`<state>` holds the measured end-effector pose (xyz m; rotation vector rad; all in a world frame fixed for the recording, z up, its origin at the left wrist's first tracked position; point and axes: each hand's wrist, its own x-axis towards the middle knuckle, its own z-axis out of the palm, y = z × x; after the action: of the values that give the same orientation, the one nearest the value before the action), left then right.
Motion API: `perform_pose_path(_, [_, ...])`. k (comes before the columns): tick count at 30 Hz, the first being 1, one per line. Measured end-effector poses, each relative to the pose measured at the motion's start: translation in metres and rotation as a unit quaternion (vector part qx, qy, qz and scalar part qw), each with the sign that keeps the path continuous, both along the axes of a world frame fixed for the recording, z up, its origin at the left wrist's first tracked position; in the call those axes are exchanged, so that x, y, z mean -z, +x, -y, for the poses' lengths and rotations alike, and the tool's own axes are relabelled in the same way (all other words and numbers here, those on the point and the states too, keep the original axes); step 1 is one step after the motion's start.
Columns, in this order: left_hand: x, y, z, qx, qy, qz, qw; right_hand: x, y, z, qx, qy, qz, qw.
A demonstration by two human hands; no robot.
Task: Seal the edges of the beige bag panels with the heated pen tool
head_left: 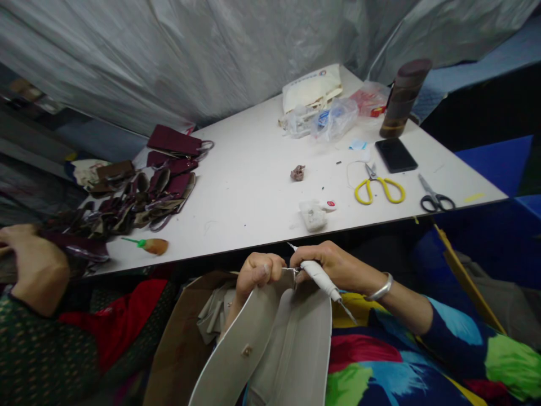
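A beige handbag [270, 338] with a small metal clasp on its flap lies open below the table edge, in front of my body. My left hand [257, 276] is closed on the bag's upper edge, thumb on top. Close beside it, my right hand [332, 264] is wrapped round a white-taped awl [320, 279], whose thin metal points stick out at both ends. Its fingertips meet the bag's edge near a small strip; whether they pinch it too is partly hidden.
On the white table [253, 186] lie yellow-handled scissors [378, 189], black scissors [435, 197], a phone [396, 155], a bottle [403, 101], a white packet [313, 216] and a small glue bottle [152, 246]. Maroon bags [173, 141] pile up at left, near another person's arm [38, 265]. A cardboard box [173, 344] stands below.
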<state>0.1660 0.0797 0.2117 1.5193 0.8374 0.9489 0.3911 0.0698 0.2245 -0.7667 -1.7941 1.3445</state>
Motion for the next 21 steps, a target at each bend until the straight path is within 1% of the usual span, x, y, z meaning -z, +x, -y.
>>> perform_pose_path(3, [-0.008,0.004,-0.004,0.023,-0.064,0.071,0.995,0.004,-0.005,0.004,0.065,0.015,0.013,0.998])
perform_pose_path(5, [-0.012,0.004,-0.006,0.042,-0.076,0.074,0.994,0.007,-0.007,0.007,0.109,0.032,0.020,0.993])
perform_pose_path(7, [-0.016,0.002,-0.008,0.057,-0.076,0.059,0.994,0.009,-0.008,0.009,0.130,0.039,0.016,0.991])
perform_pose_path(11, [-0.025,-0.002,-0.008,0.037,-0.096,0.051,0.993,0.012,-0.008,0.012,0.118,0.041,0.009,0.992])
perform_pose_path(13, [-0.032,-0.005,-0.007,0.040,-0.137,0.014,0.990,0.013,-0.007,0.012,0.118,0.050,0.013,0.992])
perform_pose_path(15, [-0.038,-0.008,-0.007,0.062,-0.196,-0.042,0.978,0.013,-0.005,0.011,0.121,0.062,0.026,0.990])
perform_pose_path(17, [-0.042,-0.012,-0.007,0.084,-0.233,-0.082,0.965,0.014,-0.003,0.009,0.121,0.070,0.042,0.989])
perform_pose_path(19, [-0.042,-0.013,-0.007,0.099,-0.236,-0.096,0.962,0.016,-0.003,0.007,0.119,0.073,0.054,0.989])
perform_pose_path(21, [-0.039,-0.011,-0.008,0.091,-0.228,-0.100,0.964,0.019,-0.003,0.006,0.124,0.072,0.059,0.988])
